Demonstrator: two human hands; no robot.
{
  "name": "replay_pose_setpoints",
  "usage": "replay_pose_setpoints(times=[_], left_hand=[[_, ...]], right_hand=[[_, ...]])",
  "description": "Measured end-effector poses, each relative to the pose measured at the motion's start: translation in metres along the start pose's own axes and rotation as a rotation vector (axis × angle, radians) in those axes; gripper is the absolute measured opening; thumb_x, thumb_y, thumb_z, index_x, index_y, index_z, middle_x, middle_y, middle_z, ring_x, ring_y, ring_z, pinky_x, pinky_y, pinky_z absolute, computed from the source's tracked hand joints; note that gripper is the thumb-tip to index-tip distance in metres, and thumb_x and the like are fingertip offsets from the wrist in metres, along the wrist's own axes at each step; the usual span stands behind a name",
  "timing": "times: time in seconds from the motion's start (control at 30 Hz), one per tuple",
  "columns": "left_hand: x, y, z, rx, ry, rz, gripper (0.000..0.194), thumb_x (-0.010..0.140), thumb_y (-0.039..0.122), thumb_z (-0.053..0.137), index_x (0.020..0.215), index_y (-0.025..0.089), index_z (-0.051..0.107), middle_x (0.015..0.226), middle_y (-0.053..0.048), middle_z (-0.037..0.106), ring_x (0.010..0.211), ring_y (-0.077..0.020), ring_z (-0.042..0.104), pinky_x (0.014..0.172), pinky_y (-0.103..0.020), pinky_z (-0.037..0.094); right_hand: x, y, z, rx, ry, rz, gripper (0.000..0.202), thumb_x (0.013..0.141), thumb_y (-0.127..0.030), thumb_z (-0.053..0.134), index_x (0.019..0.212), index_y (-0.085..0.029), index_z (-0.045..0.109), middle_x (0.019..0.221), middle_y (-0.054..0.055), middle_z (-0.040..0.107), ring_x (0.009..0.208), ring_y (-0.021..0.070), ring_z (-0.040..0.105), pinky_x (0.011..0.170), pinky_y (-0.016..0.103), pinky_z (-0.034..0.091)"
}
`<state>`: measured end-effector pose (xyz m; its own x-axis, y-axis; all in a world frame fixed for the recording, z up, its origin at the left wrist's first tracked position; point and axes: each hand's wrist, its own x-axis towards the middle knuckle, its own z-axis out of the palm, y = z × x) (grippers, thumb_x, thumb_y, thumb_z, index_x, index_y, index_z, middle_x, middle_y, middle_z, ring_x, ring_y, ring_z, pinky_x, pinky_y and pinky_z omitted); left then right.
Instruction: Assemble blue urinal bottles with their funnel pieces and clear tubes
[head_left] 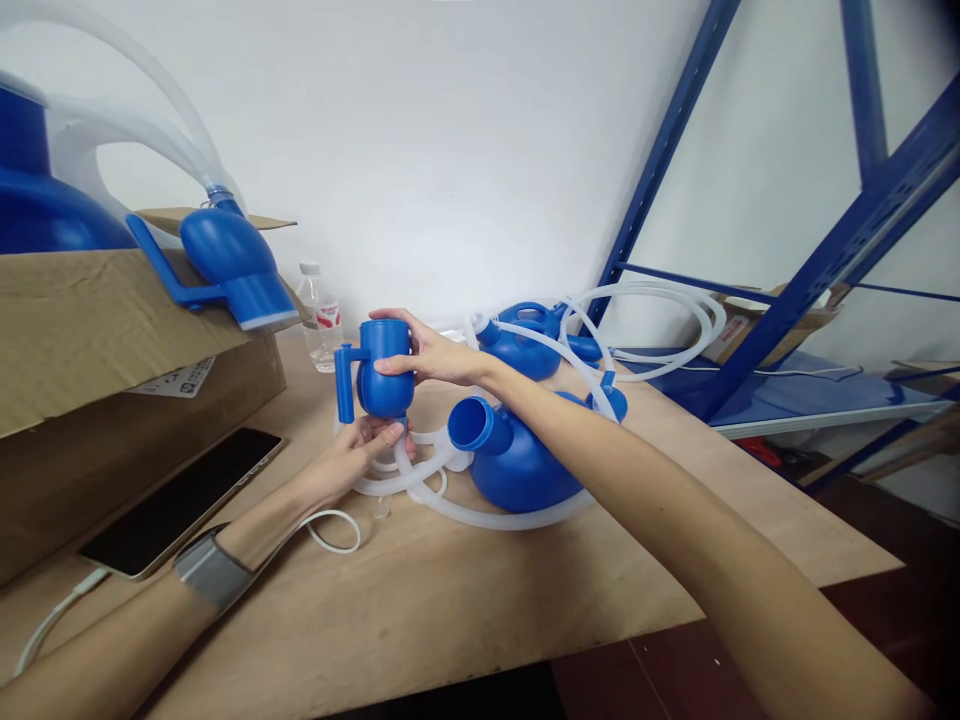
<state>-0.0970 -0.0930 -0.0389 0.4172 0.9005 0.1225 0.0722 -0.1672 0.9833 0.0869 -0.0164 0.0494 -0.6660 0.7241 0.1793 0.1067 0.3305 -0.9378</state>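
My right hand [424, 350] is closed around the upper body of a blue plastic urinal cup [385, 385] with a side handle, held upright above the table with its wide mouth up. Beneath it, my left hand [369, 440] pinches the clear hose [403, 460] where it meets the cup's narrow bottom; my fingers partly hide that joint. From there the hose loops across the table. Close by on the right lies a blue urinal bottle [525, 470] with its open neck turned toward the left, partly covered by my right forearm.
A second blue bottle [525, 345] with coiled hose stands farther back. On the left, a cardboard box [135, 330] holds more blue bottles, a handled cup [232, 255] hanging over its edge. A phone [184, 500], water bottle [322, 320] and blue shelf frame [810, 260] are nearby.
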Motion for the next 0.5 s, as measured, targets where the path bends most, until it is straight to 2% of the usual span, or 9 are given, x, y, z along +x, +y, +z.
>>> replay_pose_setpoints(times=[0.17,0.33,0.5], left_hand=[[-0.0020,0.0071,0.0004,0.056,-0.052,-0.022,0.049,0.083,0.067,0.070,0.090,0.019,0.065,0.089,-0.008,0.073,0.084,-0.0238,0.067,0.076,-0.034,0.051],[-0.0015,0.0044,0.0038,0.091,0.005,-0.041,0.049,0.084,0.066,0.069,0.091,0.018,0.066,0.091,-0.010,0.077,0.088,-0.0263,0.071,0.084,-0.039,0.053],[0.0023,0.0008,0.0041,0.318,0.088,0.019,0.046,0.088,0.062,0.059,0.087,0.017,0.067,0.091,-0.011,0.078,0.087,-0.0282,0.070,0.082,-0.040,0.051]], right_hand=[[0.0000,0.0000,-0.0027,0.035,-0.026,-0.006,0.089,0.074,-0.043,0.088,0.148,-0.039,0.039,0.136,0.006,0.058,0.117,0.0271,0.062,0.070,0.029,0.063],[0.0010,0.0007,-0.0039,-0.068,0.014,-0.025,0.089,0.074,-0.047,0.088,0.149,-0.037,0.040,0.138,0.008,0.056,0.120,0.0271,0.060,0.063,0.023,0.061],[0.0032,0.0035,-0.0027,-0.149,0.102,-0.043,0.083,0.074,-0.054,0.087,0.143,-0.032,0.045,0.131,0.008,0.058,0.112,0.0257,0.062,0.057,0.021,0.058]])
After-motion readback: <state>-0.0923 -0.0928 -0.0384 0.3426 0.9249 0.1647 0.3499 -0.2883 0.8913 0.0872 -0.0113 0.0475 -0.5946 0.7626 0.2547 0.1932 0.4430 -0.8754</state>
